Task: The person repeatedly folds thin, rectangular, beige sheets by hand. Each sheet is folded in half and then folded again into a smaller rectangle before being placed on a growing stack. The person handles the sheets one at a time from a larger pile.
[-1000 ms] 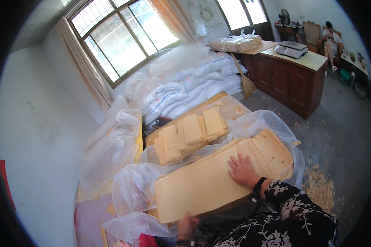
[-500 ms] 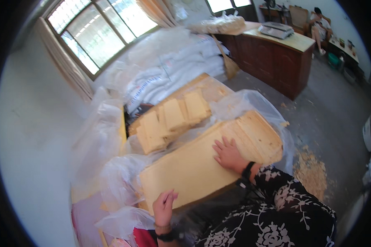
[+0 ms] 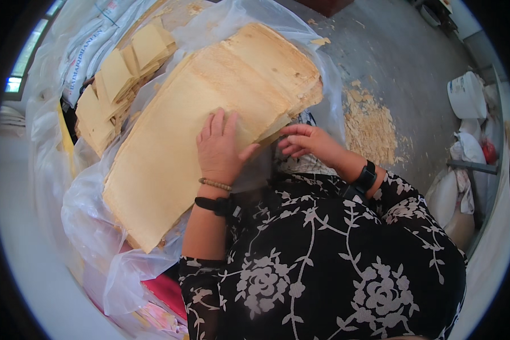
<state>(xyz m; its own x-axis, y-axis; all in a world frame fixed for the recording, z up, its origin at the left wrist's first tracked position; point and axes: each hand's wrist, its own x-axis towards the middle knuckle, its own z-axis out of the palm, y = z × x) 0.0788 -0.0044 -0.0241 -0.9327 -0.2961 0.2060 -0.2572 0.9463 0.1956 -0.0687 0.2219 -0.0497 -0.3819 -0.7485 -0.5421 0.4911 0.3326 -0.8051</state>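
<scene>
A large stack of thin pale-yellow sheets (image 3: pixel 158 147) lies slantwise before me, browner and rougher at its far right end. My left hand (image 3: pixel 218 144) rests flat on the top sheet near its close edge, fingers stretched out and thumb apart. Beside the stack's near right edge is my right hand (image 3: pixel 311 144), its fingers loosely bent and apart, the fingertips close to a strip sticking out at the edge. Whether they touch that strip, I cannot tell. Clear plastic sheeting (image 3: pixel 90 198) spreads under and around the stack.
Smaller cut pieces (image 3: pixel 116 76) are piled beyond the stack on the left, near white sacks (image 3: pixel 85 56). Yellowish scraps (image 3: pixel 371 122) litter the grey floor at right. A white bucket (image 3: pixel 466 96) and filled bags (image 3: pixel 445 198) stand by the right wall.
The view has tilted down and turned rightward. My left hand has moved from the stack's near left corner onto its top; my right hand has left the top for the near right edge.
</scene>
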